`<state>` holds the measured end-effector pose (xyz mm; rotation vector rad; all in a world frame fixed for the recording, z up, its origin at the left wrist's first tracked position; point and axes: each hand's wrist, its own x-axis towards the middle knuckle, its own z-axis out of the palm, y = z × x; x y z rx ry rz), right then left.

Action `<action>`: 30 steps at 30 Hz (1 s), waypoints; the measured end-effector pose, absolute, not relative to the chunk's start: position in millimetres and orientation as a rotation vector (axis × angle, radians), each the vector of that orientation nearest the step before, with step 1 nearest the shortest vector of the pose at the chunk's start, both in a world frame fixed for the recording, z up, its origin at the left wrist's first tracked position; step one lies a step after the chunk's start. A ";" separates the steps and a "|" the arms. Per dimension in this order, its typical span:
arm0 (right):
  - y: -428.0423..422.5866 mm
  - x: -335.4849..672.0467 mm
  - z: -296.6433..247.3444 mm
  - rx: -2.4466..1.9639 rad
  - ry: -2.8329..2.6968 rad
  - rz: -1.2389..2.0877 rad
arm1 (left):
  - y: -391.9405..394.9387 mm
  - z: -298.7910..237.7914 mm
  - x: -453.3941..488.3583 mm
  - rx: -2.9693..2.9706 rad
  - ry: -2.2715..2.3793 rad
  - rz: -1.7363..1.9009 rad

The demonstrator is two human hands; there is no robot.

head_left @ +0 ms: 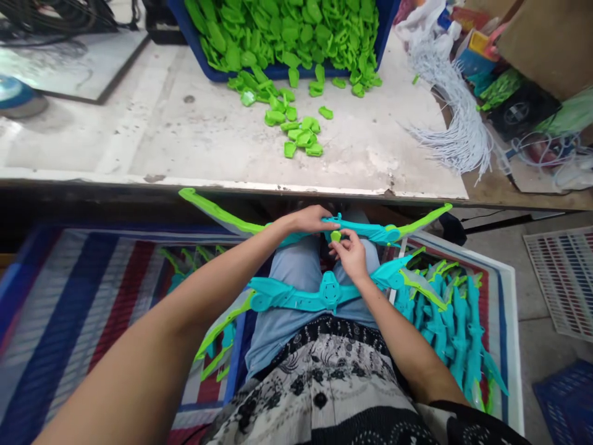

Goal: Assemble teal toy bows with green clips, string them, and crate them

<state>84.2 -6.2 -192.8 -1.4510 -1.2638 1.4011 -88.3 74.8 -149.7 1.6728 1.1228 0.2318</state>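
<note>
A turquoise toy bow with lime-green limbs [370, 230] lies across my knees just below the table edge. My left hand [315, 219] is closed on its middle part from above. Between the fingertips of my right hand [351, 253] is a small green plastic piece [335, 236], held close against the bow's middle. Nearer my body, a second turquoise toy bow [301, 300] rests across my thighs, its round centre part facing up. My left fingers hide part of the first bow's centre.
A blue bin [208, 69] heaped with green pieces stands on the table [139, 136], with loose green pieces [303, 133] before it. White strings [456, 123] hang at the right. A white crate [512, 321] of bows sits right of me; more bows lie left, on striped cloth [111, 290].
</note>
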 end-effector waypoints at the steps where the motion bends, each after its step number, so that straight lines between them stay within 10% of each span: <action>1: -8.1 81.4 -193.5 -1.464 -1.278 1.368 | 75.2 -149.0 -88.4 1.687 1.124 0.234; 30: -16.0 73.8 -198.8 -1.727 -1.443 1.046 | 66.0 -156.3 -81.0 2.026 1.386 0.082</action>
